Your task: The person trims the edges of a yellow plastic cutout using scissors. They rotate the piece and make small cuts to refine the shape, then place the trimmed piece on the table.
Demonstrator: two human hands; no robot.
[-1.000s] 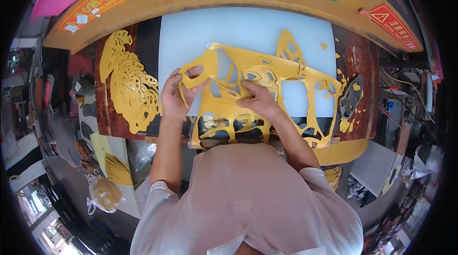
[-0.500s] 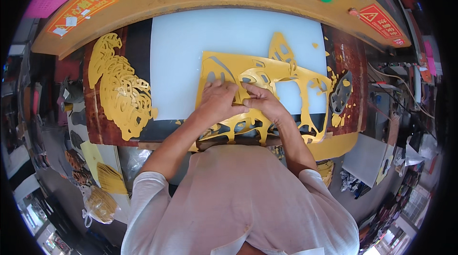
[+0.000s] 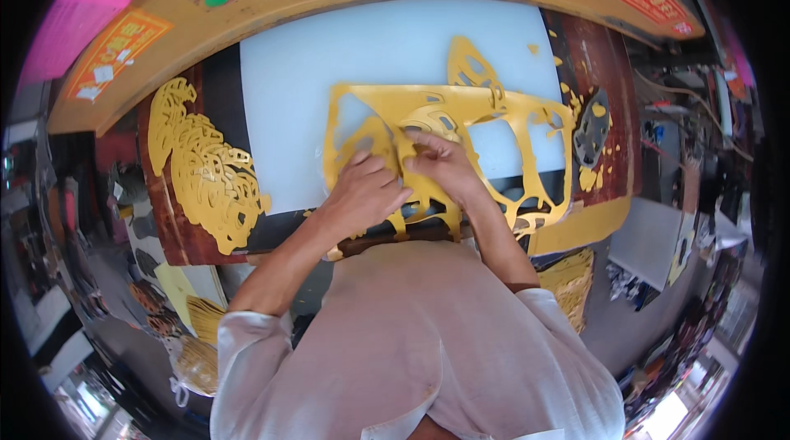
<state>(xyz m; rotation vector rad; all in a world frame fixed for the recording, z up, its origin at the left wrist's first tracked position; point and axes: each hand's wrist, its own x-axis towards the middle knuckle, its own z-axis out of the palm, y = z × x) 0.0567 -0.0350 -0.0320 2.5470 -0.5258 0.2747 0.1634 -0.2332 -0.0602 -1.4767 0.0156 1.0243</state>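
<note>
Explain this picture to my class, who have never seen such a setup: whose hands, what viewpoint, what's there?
There's no robot: a person's bare left hand and right hand are working. A wide fisheye camera on the person's head looks down, so straight edges bend. A yellow sheet full of cut-outs lies partly over a white board. Yellow pieces are heaped at left. Both hands are at the sheet, fingers bent; how firmly they grip is hard to tell.
</note>
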